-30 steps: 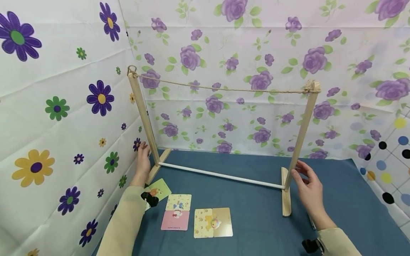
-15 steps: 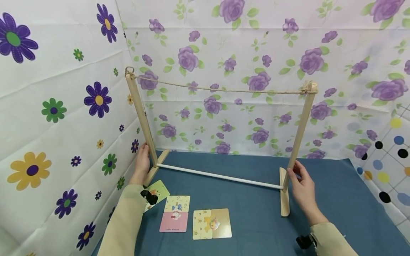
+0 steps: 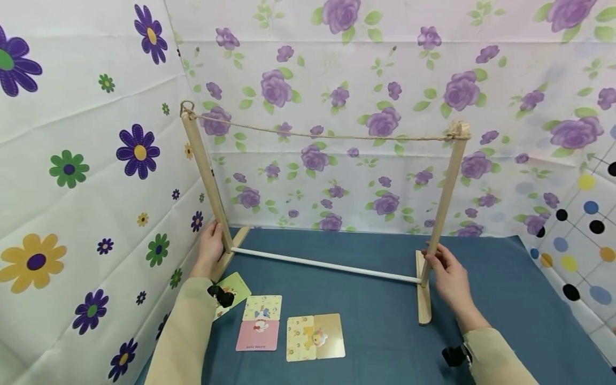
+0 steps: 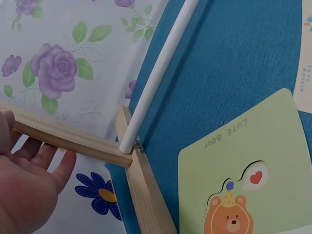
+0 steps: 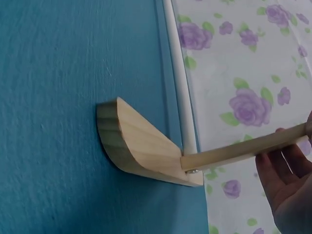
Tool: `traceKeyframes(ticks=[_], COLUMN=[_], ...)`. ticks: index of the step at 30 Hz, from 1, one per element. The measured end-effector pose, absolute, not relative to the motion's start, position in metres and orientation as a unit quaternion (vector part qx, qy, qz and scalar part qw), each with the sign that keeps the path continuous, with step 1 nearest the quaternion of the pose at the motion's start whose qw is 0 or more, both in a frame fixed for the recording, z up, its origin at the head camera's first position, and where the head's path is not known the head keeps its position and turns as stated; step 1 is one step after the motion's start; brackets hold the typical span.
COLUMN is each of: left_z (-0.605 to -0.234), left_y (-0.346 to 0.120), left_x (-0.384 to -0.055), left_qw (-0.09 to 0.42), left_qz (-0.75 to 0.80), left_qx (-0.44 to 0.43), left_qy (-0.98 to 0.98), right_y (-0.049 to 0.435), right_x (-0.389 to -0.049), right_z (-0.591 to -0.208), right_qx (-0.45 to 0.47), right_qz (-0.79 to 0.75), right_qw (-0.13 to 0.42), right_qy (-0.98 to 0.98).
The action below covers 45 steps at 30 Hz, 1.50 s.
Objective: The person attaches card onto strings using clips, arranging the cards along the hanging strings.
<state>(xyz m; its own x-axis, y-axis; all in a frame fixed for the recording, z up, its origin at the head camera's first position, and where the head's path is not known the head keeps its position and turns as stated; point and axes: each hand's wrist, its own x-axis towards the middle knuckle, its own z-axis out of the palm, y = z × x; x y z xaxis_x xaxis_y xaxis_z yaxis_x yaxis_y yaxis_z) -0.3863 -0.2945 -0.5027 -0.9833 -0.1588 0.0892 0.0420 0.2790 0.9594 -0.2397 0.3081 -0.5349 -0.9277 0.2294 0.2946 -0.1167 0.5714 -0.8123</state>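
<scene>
A wooden rack stands on the blue cloth, with two upright posts, a white rod (image 3: 327,265) low between them and a twine line (image 3: 327,136) tied across their tops. My left hand (image 3: 210,248) holds the left post (image 3: 204,168) near its foot; in the left wrist view its thumb and fingers (image 4: 46,155) lie on either side of the wood. On the other side, my right hand (image 3: 449,278) grips the right post (image 3: 447,195) low down, fingers behind it and thumb in front. The right foot (image 5: 146,141) rests flat on the cloth in the right wrist view.
In front of the rack lie a green bear card (image 4: 234,141), a pink and yellow card (image 3: 258,336) and a yellow and gold card (image 3: 332,337). A flowered white sheet (image 3: 308,69) hangs close behind, another (image 3: 96,214) close at the left.
Both hands have closed in on the posts, the right fingers now reaching round the wood. The whole scene has shifted slightly left in the head view; the cards lie as before.
</scene>
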Motion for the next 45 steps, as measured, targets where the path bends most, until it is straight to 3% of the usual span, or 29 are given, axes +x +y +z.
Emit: traceKeyframes(ticks=[9, 18, 28, 45], left_z=[-0.506, -0.505, -0.502, -0.506], left_y=[-0.300, -0.297, -0.287, -0.278], left_x=[-0.387, -0.383, -0.388, -0.392], left_qw=[0.098, 0.072, 0.077, 0.097], left_qz=[-0.586, -0.593, -0.588, -0.589], left_qx=[0.051, 0.065, 0.061, 0.051], left_qy=[-0.803, -0.800, -0.803, -0.800], right_y=[0.310, 0.315, 0.329, 0.340], right_x=[-0.242, -0.249, -0.258, -0.264], right_z=[-0.535, -0.532, -0.527, -0.531], right_qx=[-0.022, -0.038, -0.042, -0.055], right_qz=[0.453, 0.437, 0.460, 0.454], right_qw=[0.185, 0.200, 0.174, 0.185], right_qy=[-0.872, -0.876, -0.870, -0.870])
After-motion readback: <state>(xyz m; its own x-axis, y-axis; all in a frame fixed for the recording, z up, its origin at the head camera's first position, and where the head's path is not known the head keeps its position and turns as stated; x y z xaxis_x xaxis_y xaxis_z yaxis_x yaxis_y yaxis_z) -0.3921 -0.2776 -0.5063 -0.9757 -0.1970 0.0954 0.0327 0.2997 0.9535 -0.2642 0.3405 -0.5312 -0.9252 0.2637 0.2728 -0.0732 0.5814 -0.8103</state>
